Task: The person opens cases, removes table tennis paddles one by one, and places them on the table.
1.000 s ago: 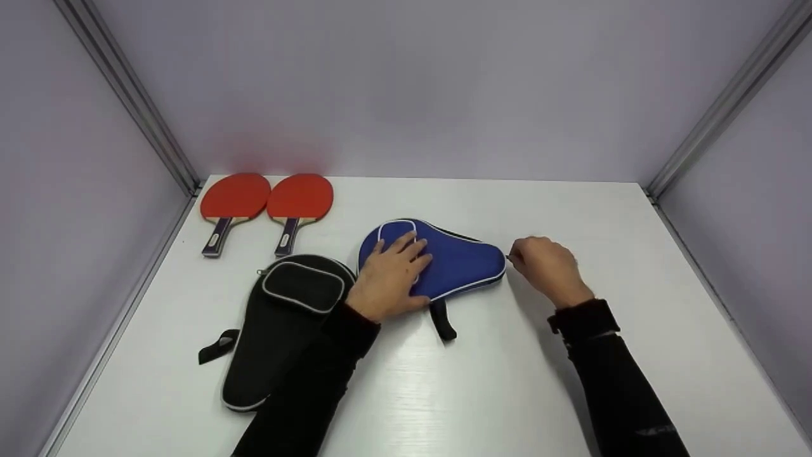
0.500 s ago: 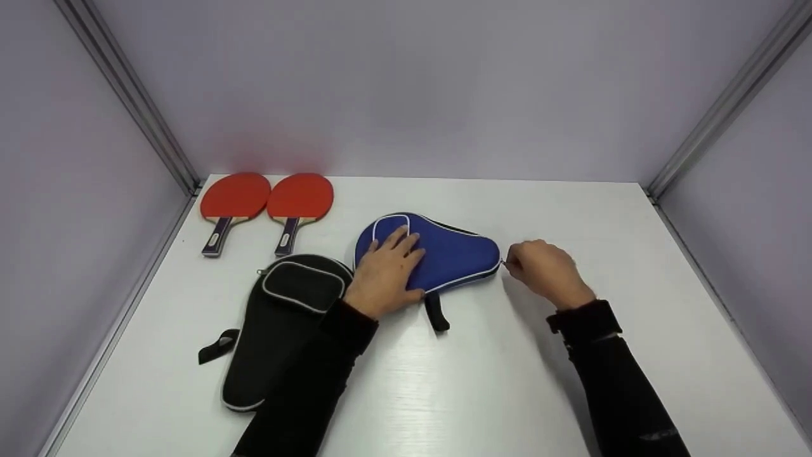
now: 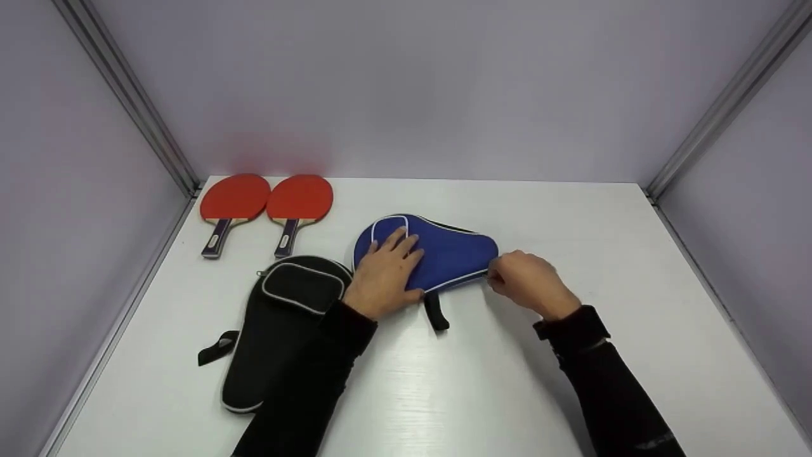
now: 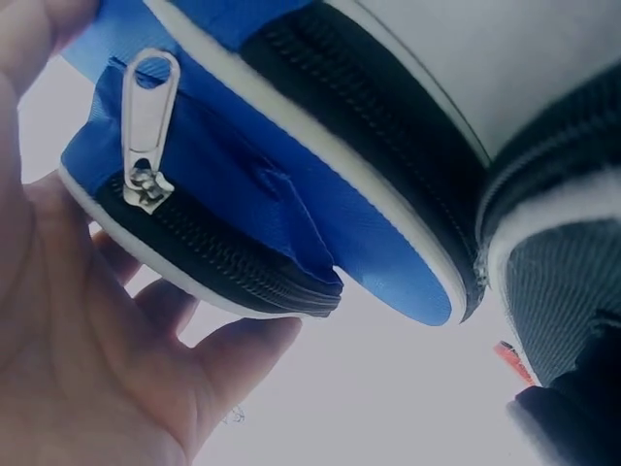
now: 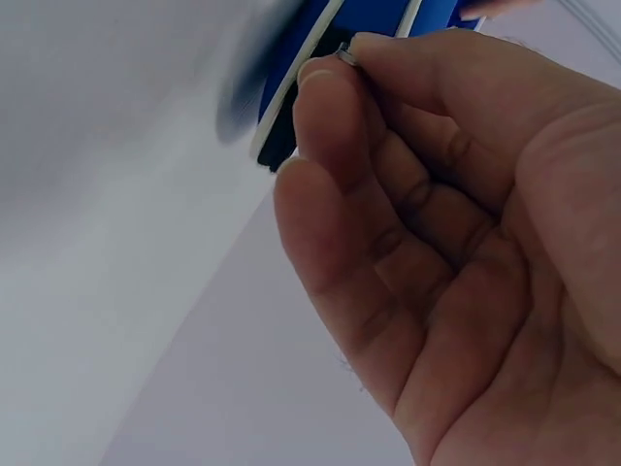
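A blue paddle-shaped case with white piping lies on the table, its narrow end to the right. My left hand rests spread on its wide end, over the front pocket. In the left wrist view, a metal zipper pull hangs on that pocket's zip, near the palm. At the narrow end, my right hand pinches a small zipper pull between thumb and index finger, on the black zip band along the case's side. Most of this pull is hidden by the fingertips.
A black case with a pocket lies at the front left, partly under my left sleeve. Two red table tennis paddles lie side by side at the back left. A black strap sticks out from the blue case.
The blue case has shifted slightly left and away from me, with my left hand on it. My right hand has moved left and round the narrow end to its near side.
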Motion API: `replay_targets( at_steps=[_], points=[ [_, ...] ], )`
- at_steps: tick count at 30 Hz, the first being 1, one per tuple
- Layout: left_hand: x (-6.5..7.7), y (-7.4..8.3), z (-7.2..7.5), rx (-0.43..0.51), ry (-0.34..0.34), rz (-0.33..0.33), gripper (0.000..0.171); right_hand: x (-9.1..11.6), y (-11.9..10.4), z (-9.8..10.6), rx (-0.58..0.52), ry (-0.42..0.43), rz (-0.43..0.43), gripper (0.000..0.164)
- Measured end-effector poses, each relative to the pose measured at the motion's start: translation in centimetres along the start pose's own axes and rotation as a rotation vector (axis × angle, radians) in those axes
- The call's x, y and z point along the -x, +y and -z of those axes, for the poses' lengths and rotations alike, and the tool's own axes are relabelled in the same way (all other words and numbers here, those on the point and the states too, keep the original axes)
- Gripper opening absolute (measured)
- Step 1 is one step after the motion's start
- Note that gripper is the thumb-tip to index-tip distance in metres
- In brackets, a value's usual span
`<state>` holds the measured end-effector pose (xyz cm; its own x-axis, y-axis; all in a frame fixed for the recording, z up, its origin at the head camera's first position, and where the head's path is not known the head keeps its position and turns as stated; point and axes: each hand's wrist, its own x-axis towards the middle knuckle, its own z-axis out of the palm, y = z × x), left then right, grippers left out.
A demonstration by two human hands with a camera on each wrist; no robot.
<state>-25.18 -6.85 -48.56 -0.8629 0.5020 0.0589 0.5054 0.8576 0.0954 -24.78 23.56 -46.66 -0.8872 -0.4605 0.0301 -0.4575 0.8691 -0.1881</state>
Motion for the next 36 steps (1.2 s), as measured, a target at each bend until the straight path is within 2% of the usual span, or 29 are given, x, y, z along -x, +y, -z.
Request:
replay_targets(
  at_steps=[7,15,20,24,28,31,36],
  points=[
    [0.0,-0.1,0.3,-0.046,0.018,-0.037,0.071,0.5,-2.2,-0.1,0.082,0.014,0.052,0.026],
    [-0.1,0.1,0.3,-0.100,0.074,-0.089,0.055,1.1,-4.7,0.0,0.086,-0.014,0.118,0.018],
    [-0.5,1.0,0.2,-0.120,0.043,-0.168,0.059,1.3,-5.7,0.1,0.105,-0.027,0.127,0.010],
    [-0.5,1.6,0.1,-0.085,0.011,-0.218,0.066,1.2,-5.4,0.7,0.046,-0.068,0.105,0.014],
    [-0.3,1.9,0.2,-0.034,-0.009,-0.220,0.068,0.9,-4.3,1.8,-0.053,-0.095,0.068,0.026],
    [-0.1,1.9,0.4,-0.029,-0.014,-0.235,0.068,0.7,-3.2,2.5,-0.117,-0.065,0.050,0.028],
    [0.3,1.9,1.3,-0.020,-0.022,-0.300,0.070,0.3,-0.8,2.5,-0.185,0.007,0.026,0.020]
  ],
)
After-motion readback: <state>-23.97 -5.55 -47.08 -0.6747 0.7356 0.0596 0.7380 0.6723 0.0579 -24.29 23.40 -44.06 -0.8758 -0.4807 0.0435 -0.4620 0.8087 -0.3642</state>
